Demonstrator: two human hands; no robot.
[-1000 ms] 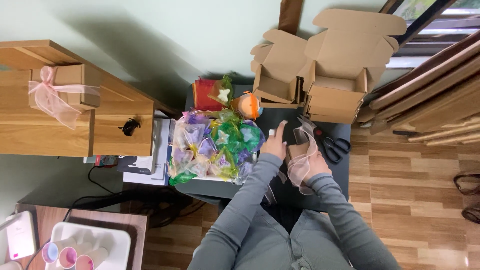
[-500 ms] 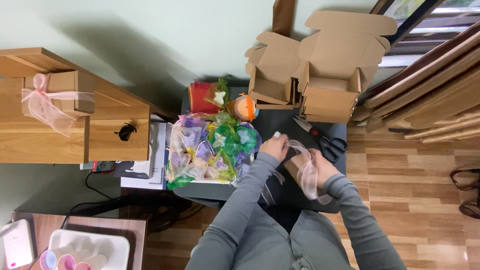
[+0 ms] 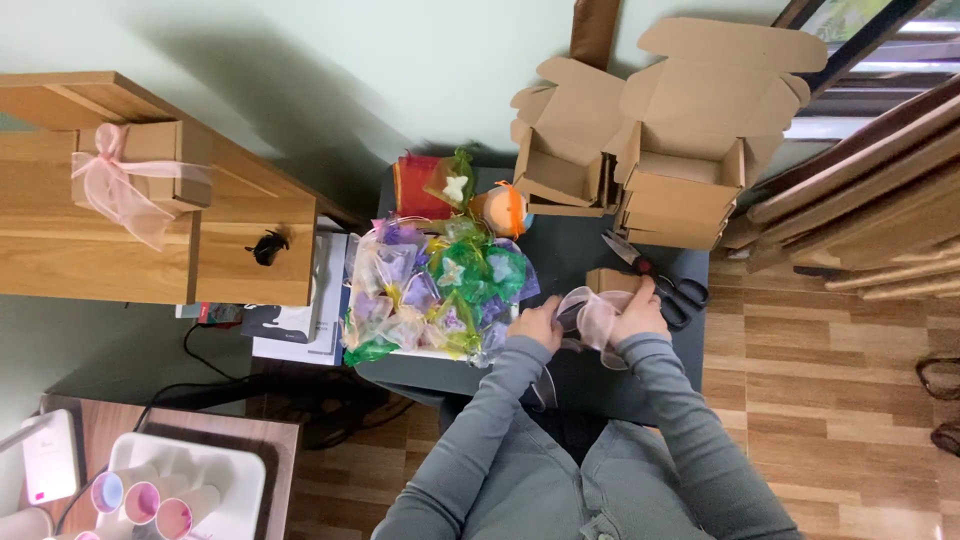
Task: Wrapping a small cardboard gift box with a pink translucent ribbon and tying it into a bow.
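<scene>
The pink ribbon (image 3: 592, 318) is a sheer, pale strip bunched between the two hands at the near right part of the dark table (image 3: 570, 250); it loops across from left to right, and a loose tail hangs down toward the person's lap. Under and behind it sits a small brown box (image 3: 610, 281), mostly covered, its long side running left to right.

Largest in view are the open cardboard boxes (image 3: 680, 150) stacked at the far right of the table, flaps up. To the far left stands a wooden cabinet (image 3: 120, 250), and on it a closed brown box tied with a pink bow (image 3: 135, 175). A heap of coloured organza bags (image 3: 435, 290) fills the left of the table.

The left hand (image 3: 540, 322) is curled, its fingers pinching the ribbon's left end. The right hand (image 3: 640, 312) is closed on the ribbon's right side, resting against the small box. Just beside the right hand, to its far right, lie black-handled scissors (image 3: 660, 280), blades pointing far-left.
</scene>
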